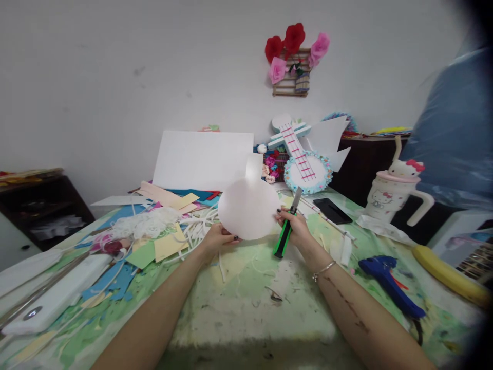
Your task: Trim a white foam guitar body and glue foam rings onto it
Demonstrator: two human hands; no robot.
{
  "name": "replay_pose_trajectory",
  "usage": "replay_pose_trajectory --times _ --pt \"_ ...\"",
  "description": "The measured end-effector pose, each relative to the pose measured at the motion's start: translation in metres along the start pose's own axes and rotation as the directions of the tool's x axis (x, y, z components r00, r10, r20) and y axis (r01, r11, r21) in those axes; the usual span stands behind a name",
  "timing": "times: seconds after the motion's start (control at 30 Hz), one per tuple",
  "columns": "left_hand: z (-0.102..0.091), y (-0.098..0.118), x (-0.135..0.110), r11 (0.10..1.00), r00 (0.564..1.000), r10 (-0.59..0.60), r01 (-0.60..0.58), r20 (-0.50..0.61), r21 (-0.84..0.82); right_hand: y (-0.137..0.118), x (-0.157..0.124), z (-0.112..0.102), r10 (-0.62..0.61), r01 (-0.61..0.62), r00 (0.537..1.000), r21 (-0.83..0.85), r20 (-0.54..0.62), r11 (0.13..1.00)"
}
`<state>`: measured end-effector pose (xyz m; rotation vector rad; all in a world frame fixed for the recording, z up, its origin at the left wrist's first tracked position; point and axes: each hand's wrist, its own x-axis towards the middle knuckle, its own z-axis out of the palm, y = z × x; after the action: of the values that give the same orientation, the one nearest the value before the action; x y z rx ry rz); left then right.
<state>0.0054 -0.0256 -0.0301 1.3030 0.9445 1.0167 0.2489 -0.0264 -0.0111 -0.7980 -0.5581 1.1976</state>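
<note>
One table (246, 308) carries everything, its green cover smeared and littered. The white cut-out (248, 208), a round body with a short neck, is held upright above the table's middle. Behind the cut-out a big white sheet (202, 159) leans on the wall. Behind and to the right of the cut-out stands a decorated model (306, 172) of the same outline, with blue trim and red strings. Right of the cut-out and nearer the person lies a blue glue gun (389, 280).

The left hand (217, 239) pinches the cut-out's lower left edge, thumb in front. The right hand (295, 228) is wrapped round a green knife (284, 239) with its blade out and pointing up. Its fingertips also nip the cut-out's right edge. White strips (192, 231) and coloured paper scraps lie left of the cut-out.

Judging by its clean outline, the cutting looks finished. The cut-out's face is bare, with no trim or strings, so the decoration seems undone.
</note>
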Motion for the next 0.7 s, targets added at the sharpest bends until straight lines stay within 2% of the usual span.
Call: replay_pose_trajectory --times 0.4,0.57,0.7 --pt "-0.002 0.006 -0.001 0.996 1.000 0.001 -0.003 -0.022 -0.086 -0.014 -0.011 0.005 0.007 -0.007 0.996 -0.003 0.088 1.000" --pt "-0.003 0.005 0.000 0.997 1.000 -0.003 0.002 -0.013 -0.082 -0.016 -0.015 0.006 -0.040 0.045 0.994 -0.052 0.103 0.998" --pt "-0.001 0.008 -0.002 0.999 1.000 0.019 -0.020 -0.013 -0.030 -0.016 -0.016 0.006 -0.120 0.132 0.984 -0.085 0.131 0.988"
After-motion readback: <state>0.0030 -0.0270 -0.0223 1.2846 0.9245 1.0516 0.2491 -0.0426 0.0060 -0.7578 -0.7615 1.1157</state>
